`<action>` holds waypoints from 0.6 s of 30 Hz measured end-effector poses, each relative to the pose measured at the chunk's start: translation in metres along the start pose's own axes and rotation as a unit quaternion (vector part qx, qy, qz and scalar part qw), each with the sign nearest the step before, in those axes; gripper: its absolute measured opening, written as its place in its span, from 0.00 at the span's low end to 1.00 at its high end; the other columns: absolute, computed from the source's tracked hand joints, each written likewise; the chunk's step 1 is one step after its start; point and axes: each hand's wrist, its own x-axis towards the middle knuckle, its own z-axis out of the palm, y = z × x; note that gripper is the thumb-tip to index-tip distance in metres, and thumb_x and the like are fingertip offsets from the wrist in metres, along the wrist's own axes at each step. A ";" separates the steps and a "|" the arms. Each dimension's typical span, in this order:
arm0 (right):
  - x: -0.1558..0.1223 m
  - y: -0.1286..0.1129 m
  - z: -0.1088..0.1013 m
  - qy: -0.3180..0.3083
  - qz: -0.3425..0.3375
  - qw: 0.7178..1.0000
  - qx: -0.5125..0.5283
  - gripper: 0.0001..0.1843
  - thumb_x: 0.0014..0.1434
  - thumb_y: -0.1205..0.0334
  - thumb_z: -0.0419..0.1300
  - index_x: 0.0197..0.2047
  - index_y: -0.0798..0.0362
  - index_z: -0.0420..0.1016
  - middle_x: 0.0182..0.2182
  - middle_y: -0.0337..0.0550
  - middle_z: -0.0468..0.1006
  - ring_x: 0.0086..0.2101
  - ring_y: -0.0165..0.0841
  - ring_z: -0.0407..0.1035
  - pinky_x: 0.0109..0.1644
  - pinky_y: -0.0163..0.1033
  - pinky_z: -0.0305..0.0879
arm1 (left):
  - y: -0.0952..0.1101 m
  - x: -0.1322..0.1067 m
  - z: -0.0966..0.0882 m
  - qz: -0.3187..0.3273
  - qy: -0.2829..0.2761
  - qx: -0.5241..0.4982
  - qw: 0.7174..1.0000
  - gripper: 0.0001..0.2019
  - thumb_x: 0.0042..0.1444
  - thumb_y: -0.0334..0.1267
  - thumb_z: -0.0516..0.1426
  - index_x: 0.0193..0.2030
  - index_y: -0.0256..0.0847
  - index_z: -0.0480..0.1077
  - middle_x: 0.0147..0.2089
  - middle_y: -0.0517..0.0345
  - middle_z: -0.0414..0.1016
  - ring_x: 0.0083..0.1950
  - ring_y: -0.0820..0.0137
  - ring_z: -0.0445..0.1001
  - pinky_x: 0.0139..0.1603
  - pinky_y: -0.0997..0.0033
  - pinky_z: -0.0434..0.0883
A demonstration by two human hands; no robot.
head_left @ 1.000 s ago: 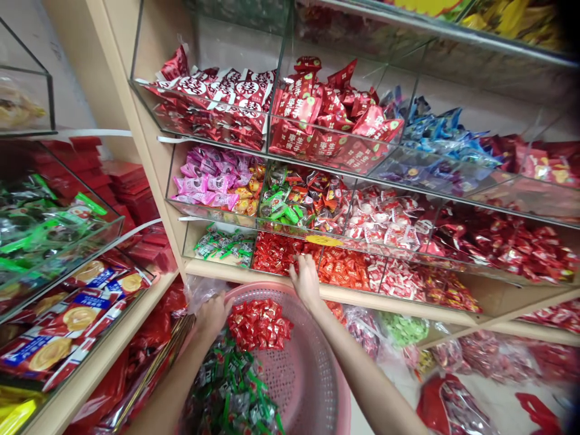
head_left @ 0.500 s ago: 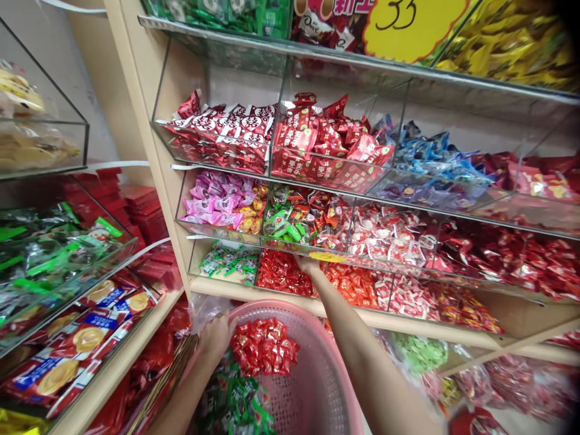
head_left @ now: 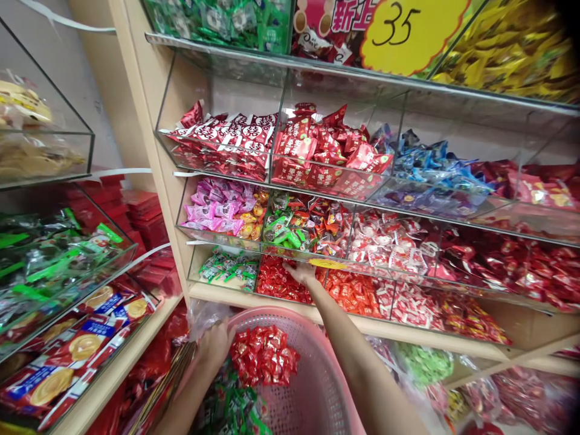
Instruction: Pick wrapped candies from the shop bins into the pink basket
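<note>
My right hand (head_left: 301,273) reaches into the bottom-row bin of red wrapped candies (head_left: 276,275). Its fingers stretch leftward over them, apart, with nothing visible in the hand. At the left rim of a pink plastic basket (head_left: 333,368), my left hand (head_left: 216,341) is closed on the edge. A crumpled clear plastic bag (head_left: 203,317) is just beyond that hand. Inside the basket, a heap of shiny red candies (head_left: 264,355) lies beside green-wrapped candies (head_left: 238,405) at the lower left.
Glass-fronted shelves of sorted sweets rise ahead, with a yellow price sign (head_left: 412,33) on top. A small yellow label (head_left: 328,264) hangs by my right wrist. At left, another shelf holds packaged biscuits (head_left: 81,350). Bagged sweets (head_left: 525,393) fill the lower right.
My right hand has come further into sight, with its fingers now extended left over the red candies. The view has tilted slightly upward. My left hand keeps its place on the basket rim.
</note>
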 end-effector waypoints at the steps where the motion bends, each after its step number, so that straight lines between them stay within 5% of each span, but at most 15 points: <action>1: -0.004 0.000 0.002 -0.013 -0.014 1.000 -0.020 0.34 0.58 0.38 0.44 0.60 0.49 0.61 0.57 0.52 0.65 0.57 0.48 0.55 0.60 0.55 0.45 | 0.000 0.000 0.000 0.002 0.005 0.003 1.000 0.21 0.62 0.43 0.42 0.50 0.33 0.68 0.39 0.42 0.77 0.41 0.56 0.77 0.38 0.63 0.69; 6: -0.021 0.001 0.008 0.032 -0.061 0.997 -0.023 0.35 0.58 0.38 0.45 0.63 0.48 0.54 0.61 0.52 0.58 0.60 0.49 0.48 0.59 0.55 0.41 | 0.002 0.001 0.002 0.009 0.007 0.011 1.000 0.20 0.62 0.43 0.42 0.49 0.33 0.68 0.39 0.43 0.77 0.41 0.55 0.77 0.37 0.62 0.69; 18: -0.059 0.003 0.016 0.041 -0.177 0.983 -0.021 0.25 0.60 0.45 0.49 0.57 0.45 0.62 0.53 0.50 0.63 0.51 0.43 0.56 0.53 0.47 0.51 | 0.003 0.001 0.002 -0.003 -0.001 0.016 1.000 0.20 0.61 0.43 0.43 0.49 0.34 0.67 0.39 0.42 0.77 0.40 0.55 0.77 0.36 0.63 0.69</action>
